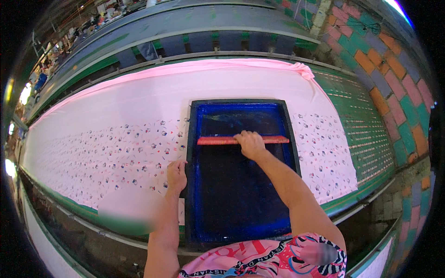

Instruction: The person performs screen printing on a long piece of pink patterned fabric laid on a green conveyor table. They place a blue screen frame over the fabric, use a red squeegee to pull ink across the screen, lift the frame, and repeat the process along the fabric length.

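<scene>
A dark screen-printing frame point(296, 160) with blue ink smears round its inner edges lies flat over pink printed fabric point(139, 148). Across its mesh, in the upper half, rests a long red squeegee point(218, 140). My right hand point(251, 143) is closed over the middle of that squeegee, the arm stretched forward. At the frame's left side my left hand point(176, 175) is closed against the edge, its fingertips partly hidden there. Small scattered motifs cover the fabric to the left and right of the frame, while a plain pink band runs beyond it.
The fabric lies on a long green printing table point(366, 139), with a bunched pink fold point(303, 70) at its far right corner. Beyond stand more long tables point(185, 23). Coloured paving bricks point(394, 78) cover the floor at right. A blurred patch hides part of the near left edge.
</scene>
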Available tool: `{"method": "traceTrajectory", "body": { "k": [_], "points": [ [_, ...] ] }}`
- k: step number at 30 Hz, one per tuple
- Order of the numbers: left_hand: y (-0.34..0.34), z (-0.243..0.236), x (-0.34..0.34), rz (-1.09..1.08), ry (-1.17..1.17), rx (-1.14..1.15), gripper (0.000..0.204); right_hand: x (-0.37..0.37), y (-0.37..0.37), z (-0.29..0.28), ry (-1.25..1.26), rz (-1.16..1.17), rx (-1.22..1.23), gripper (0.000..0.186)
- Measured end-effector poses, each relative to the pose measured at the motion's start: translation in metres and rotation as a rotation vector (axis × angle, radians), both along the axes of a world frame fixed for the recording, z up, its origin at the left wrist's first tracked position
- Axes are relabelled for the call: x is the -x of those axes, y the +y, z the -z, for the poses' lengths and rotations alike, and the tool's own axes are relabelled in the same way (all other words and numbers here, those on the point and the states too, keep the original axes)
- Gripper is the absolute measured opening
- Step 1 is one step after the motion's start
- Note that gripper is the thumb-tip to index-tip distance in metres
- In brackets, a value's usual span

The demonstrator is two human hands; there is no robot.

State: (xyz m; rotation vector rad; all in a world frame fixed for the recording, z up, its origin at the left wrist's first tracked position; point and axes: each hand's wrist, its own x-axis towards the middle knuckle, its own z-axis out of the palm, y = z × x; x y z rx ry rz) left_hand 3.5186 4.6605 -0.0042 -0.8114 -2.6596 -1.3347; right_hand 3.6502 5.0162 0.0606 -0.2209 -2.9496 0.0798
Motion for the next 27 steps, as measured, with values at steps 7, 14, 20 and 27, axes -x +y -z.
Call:
{"method": "traceTrajectory", "body": {
  "k": [7,14,20,27],
  "points": [
    [0.000,-0.004,-0.003,-0.001,0.064,0.048,0.022,0.104,0.080,-0.010,-0.078,0.085,0.040,0.029],
    [-0.002,-0.012,-0.010,-0.012,0.002,0.072,0.022,0.123,0.118,-0.009,0.005,0.039,0.031,0.036],
    [0.001,-0.007,-0.005,-0.006,0.040,0.063,0.022,0.105,0.114,-0.028,-0.227,0.024,-0.003,0.038],
    [0.010,0.016,0.010,0.056,0.099,0.059,0.028,0.001,0.038,-0.039,-0.394,-0.011,0.044,0.043]
  ]
}}
